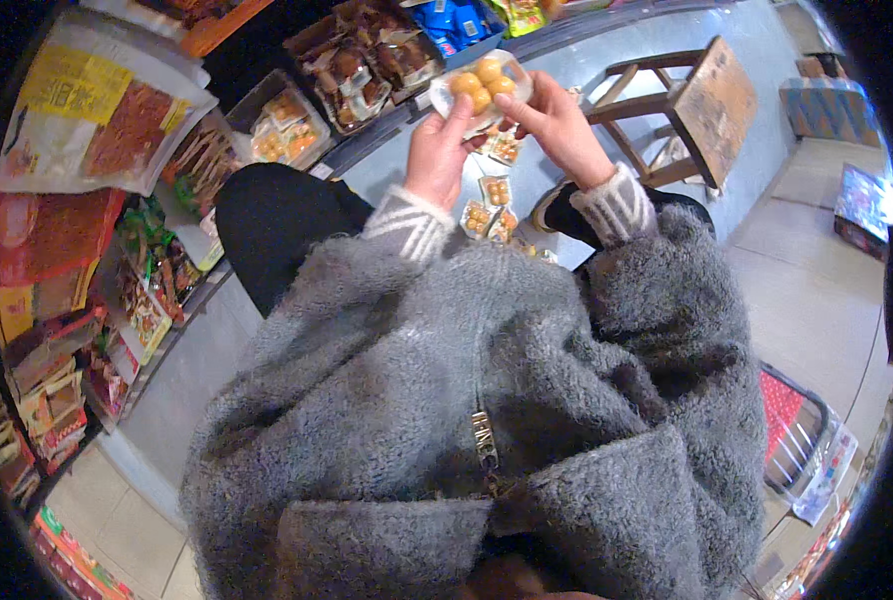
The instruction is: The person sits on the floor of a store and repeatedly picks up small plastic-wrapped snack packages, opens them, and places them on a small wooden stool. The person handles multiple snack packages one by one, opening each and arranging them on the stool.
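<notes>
Between my two hands is a small clear packet of round yellow-brown balls point(486, 78), held up in front of the shelf. My left hand point(439, 154) grips its lower left side, thumb on the front. On its right side my right hand point(559, 124) pinches the edge, the thumb close to the balls. Below my hands, several similar small packets point(478, 218) lie on the pale floor between my knees. An open clear box point(285, 135) with more such packets stands on the shelf to the left of my hands.
A worn wooden stool point(690, 112) lies tipped on its side at the right. Along the shelf are a box of dark packaged snacks point(360, 64) and a blue box of packets point(454, 30). Hanging bags point(94, 105) crowd the left. A red-seated chair point(788, 420) is behind on the right.
</notes>
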A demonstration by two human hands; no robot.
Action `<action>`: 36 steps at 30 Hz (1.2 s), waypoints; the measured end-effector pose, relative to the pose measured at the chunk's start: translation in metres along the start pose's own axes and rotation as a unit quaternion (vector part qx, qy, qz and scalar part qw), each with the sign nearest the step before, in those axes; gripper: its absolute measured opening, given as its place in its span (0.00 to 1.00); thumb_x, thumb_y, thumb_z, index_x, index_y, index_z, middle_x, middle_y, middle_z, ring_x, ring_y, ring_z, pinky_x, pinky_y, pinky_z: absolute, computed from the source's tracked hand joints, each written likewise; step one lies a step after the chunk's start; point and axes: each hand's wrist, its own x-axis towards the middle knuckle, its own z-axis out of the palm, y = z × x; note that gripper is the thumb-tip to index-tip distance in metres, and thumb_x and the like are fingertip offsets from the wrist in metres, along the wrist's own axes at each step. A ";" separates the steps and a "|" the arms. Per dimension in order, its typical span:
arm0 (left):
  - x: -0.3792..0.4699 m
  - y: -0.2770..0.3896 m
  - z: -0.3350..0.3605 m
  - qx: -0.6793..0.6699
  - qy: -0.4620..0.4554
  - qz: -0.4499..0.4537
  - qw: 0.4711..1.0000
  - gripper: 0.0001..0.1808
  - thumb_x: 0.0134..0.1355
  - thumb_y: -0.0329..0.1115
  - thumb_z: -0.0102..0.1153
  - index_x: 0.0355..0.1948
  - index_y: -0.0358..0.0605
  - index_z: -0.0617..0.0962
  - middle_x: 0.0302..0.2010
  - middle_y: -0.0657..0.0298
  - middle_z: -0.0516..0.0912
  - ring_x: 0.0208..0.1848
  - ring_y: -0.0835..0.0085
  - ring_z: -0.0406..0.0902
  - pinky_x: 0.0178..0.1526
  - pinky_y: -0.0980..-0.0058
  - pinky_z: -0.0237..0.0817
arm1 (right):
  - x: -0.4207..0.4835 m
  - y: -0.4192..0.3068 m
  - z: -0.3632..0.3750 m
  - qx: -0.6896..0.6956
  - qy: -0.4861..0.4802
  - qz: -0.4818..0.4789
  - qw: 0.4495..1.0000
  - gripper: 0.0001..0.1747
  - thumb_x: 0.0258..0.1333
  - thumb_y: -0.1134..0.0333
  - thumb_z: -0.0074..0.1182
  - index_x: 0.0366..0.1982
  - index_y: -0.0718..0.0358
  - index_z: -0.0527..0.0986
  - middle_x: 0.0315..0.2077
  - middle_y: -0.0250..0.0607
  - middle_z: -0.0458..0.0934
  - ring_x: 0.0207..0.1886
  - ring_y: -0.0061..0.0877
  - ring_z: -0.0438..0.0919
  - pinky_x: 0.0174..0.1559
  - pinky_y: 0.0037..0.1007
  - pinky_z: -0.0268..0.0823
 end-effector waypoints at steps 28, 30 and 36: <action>0.017 0.053 -0.152 -0.012 0.403 0.278 0.872 0.24 0.69 0.48 0.36 0.52 0.38 0.68 0.49 0.58 0.74 0.48 0.71 0.72 0.49 0.70 0.65 | 0.144 0.098 0.278 0.004 -0.038 0.039 0.999 0.22 0.50 0.71 0.60 0.47 0.71 0.70 0.31 0.41 0.79 0.33 0.22 0.78 0.37 0.24 0.71; 0.023 0.051 -0.148 -0.025 0.459 0.272 0.845 0.24 0.69 0.48 0.36 0.51 0.37 0.68 0.49 0.57 0.73 0.48 0.69 0.72 0.50 0.69 0.65 | 0.147 0.099 0.285 0.009 -0.090 0.025 0.996 0.22 0.52 0.71 0.58 0.49 0.71 0.70 0.36 0.43 0.79 0.41 0.24 0.77 0.44 0.26 0.70; 0.029 0.028 -0.135 0.035 0.453 0.176 0.873 0.24 0.67 0.47 0.38 0.51 0.35 0.66 0.49 0.55 0.70 0.48 0.67 0.70 0.50 0.72 0.64 | 0.087 0.131 0.225 0.069 -0.162 0.020 0.984 0.17 0.60 0.65 0.50 0.47 0.69 0.73 0.41 0.38 0.80 0.43 0.19 0.75 0.48 0.26 0.67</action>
